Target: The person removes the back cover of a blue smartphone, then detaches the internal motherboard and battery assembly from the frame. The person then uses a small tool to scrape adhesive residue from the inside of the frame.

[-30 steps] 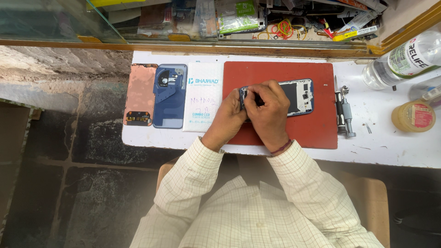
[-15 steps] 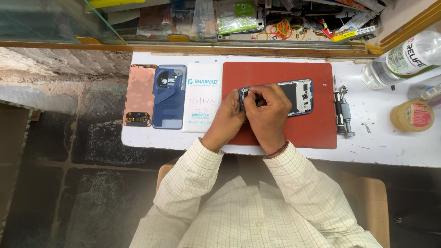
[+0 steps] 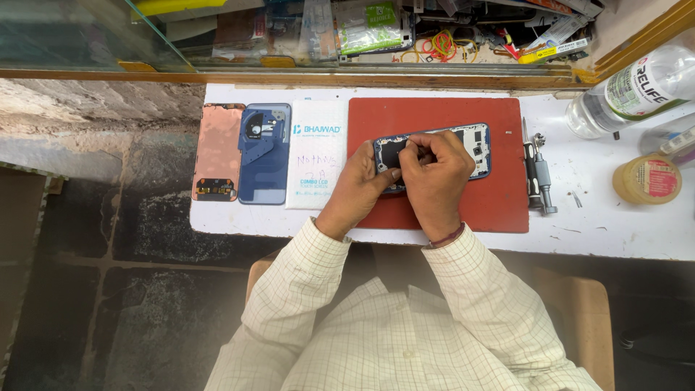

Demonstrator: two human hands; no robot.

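Note:
An opened phone [image 3: 474, 145] with its insides showing lies on a red work mat [image 3: 499, 199]. My left hand [image 3: 362, 181] holds the phone's left end, thumb pressed on its lower edge. My right hand [image 3: 438, 177] rests over the phone's middle, fingertips pinched together on a small part inside; what they pinch is too small to tell.
Left of the mat lie a white flat box [image 3: 316, 153], a blue phone back cover [image 3: 265, 153] and a copper-coloured panel [image 3: 218, 150]. Right of the mat are two screwdrivers [image 3: 537, 170], a clear plastic bottle [image 3: 637, 87] and a small round yellow tub [image 3: 648, 179]. Cluttered shelf behind.
My hands have stayed on the phone; the right fingers shifted slightly over its left part. Nothing else on the table moved.

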